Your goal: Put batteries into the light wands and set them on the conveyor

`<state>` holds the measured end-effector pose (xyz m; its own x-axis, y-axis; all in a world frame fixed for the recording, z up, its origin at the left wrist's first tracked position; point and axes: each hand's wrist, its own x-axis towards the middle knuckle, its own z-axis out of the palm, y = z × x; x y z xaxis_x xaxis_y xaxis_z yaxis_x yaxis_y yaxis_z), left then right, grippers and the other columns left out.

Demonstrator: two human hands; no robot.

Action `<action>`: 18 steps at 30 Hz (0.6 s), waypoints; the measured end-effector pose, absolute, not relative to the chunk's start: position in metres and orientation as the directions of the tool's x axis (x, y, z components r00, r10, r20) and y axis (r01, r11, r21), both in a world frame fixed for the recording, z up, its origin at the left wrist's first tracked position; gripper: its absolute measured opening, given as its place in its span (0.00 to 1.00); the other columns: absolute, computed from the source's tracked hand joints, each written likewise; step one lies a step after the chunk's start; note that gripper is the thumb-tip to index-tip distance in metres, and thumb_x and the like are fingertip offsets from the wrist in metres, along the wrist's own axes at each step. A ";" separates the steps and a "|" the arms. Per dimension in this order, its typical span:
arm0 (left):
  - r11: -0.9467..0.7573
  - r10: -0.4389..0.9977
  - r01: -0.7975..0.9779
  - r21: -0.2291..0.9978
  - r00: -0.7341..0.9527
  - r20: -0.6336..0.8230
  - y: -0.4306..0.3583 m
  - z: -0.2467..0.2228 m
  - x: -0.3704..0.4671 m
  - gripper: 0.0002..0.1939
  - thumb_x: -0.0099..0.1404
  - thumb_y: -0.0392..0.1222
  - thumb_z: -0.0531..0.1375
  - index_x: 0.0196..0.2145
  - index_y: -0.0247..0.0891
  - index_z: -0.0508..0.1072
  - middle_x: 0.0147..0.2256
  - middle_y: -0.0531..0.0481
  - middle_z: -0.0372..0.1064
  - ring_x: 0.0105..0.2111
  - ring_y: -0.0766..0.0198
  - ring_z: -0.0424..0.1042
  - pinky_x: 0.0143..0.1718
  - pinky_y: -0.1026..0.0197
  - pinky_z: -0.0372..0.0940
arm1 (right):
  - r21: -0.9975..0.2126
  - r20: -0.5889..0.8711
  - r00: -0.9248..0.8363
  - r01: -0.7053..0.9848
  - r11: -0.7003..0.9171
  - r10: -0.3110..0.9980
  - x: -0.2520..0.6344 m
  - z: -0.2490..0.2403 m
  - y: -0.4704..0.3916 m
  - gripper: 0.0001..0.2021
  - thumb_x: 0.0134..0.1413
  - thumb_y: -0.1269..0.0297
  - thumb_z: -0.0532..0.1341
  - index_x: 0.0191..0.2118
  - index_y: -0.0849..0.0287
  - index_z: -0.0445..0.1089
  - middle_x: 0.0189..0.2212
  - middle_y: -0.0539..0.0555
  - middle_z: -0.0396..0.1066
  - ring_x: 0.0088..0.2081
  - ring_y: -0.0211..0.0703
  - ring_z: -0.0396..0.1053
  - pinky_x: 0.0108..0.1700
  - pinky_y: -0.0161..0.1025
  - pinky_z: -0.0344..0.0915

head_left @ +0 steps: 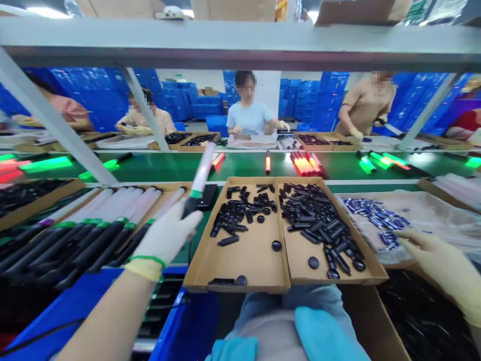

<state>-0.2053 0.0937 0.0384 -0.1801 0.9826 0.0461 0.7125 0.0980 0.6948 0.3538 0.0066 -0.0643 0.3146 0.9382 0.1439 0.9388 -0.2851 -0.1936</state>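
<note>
My gloved left hand (165,235) is closed around the black handle of a light stick (203,168). The stick tilts up and away, with a white translucent tube and a green ring above the handle. At the right, my gloved right hand (436,258) reaches into a plastic-lined tray (436,205). Its fingers are stretched out at the edge of a pile of small blue-and-silver batteries (376,215); whether they touch any is hard to tell. Between my hands sit two cardboard trays, the left tray (251,255) and right tray (300,263), with small black plastic parts (315,215).
Several unlit light sticks (101,225) lie in a row at left. Beyond the trays runs a green conveyor belt (240,168) carrying glowing red sticks (304,163) and green ones. Co-workers sit or stand across it. A metal shelf beam (240,45) crosses overhead; slanted posts stand at both sides.
</note>
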 end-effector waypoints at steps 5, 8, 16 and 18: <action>0.266 0.903 0.023 0.964 0.344 -0.257 0.051 0.015 -0.103 0.10 0.63 0.47 0.60 0.34 0.39 0.67 0.26 0.53 0.67 0.21 0.68 0.65 0.22 0.67 0.61 | -0.062 -0.042 0.349 0.934 -0.351 0.936 0.343 -0.059 0.055 0.09 0.59 0.67 0.59 0.32 0.59 0.76 0.37 0.61 0.77 0.42 0.50 0.75 0.48 0.47 0.68; 0.481 0.839 -0.297 0.825 0.431 -0.334 0.031 0.002 -0.064 0.13 0.63 0.50 0.62 0.37 0.38 0.68 0.30 0.51 0.68 0.23 0.70 0.67 0.21 0.69 0.61 | 0.016 -0.091 0.438 0.898 -0.439 0.894 0.345 -0.064 0.076 0.09 0.61 0.61 0.62 0.34 0.62 0.72 0.33 0.54 0.74 0.36 0.41 0.73 0.43 0.44 0.70; 0.697 0.716 -0.518 0.495 0.540 -0.443 0.008 -0.016 -0.023 0.21 0.66 0.56 0.59 0.50 0.39 0.68 0.26 0.55 0.65 0.18 0.71 0.65 0.16 0.71 0.57 | -0.210 0.061 0.276 0.943 -0.258 0.959 0.322 -0.049 0.062 0.05 0.59 0.68 0.60 0.33 0.61 0.72 0.36 0.58 0.75 0.41 0.47 0.74 0.45 0.41 0.68; 0.681 0.733 -0.556 0.478 0.525 -0.433 0.006 -0.017 -0.018 0.20 0.67 0.55 0.58 0.50 0.39 0.67 0.26 0.55 0.66 0.18 0.70 0.67 0.17 0.70 0.58 | -0.357 0.148 0.233 0.919 -0.168 0.961 0.298 -0.044 0.043 0.10 0.63 0.61 0.56 0.43 0.58 0.71 0.38 0.56 0.76 0.39 0.44 0.74 0.41 0.38 0.70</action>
<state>-0.0175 0.0059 -0.0172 0.5255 0.7326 -0.4327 -0.5557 0.6806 0.4775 0.2978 0.0426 -0.0439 0.2327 0.9613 0.1475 0.9189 -0.1677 -0.3571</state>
